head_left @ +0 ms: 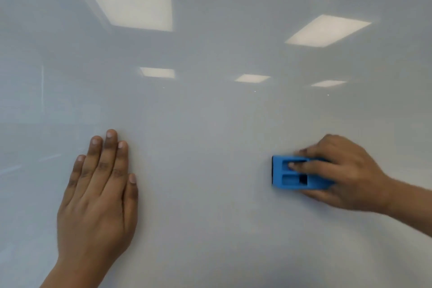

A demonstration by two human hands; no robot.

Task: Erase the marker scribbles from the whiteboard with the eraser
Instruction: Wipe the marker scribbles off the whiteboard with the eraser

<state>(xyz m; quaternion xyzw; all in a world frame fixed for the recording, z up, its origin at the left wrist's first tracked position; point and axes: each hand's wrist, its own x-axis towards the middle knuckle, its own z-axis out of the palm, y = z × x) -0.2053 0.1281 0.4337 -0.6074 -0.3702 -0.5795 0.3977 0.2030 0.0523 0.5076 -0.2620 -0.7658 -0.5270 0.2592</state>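
The glossy whiteboard (pixel 210 112) fills the whole view, and I see no marker scribbles on it. My right hand (pixel 341 170) grips a blue block eraser (pixel 287 179) at the lower right, pressing it flat against the board; the fingers wrap its top, bottom and back, and one finger lies in a recess on its face. The hand and eraser look slightly blurred. My left hand (pixel 98 194) lies flat on the board at the lower left, fingers together and pointing up, holding nothing.
Reflections of several rectangular ceiling lights (pixel 133 4) show on the upper half of the board. No frame, tray or edge of the board is in view.
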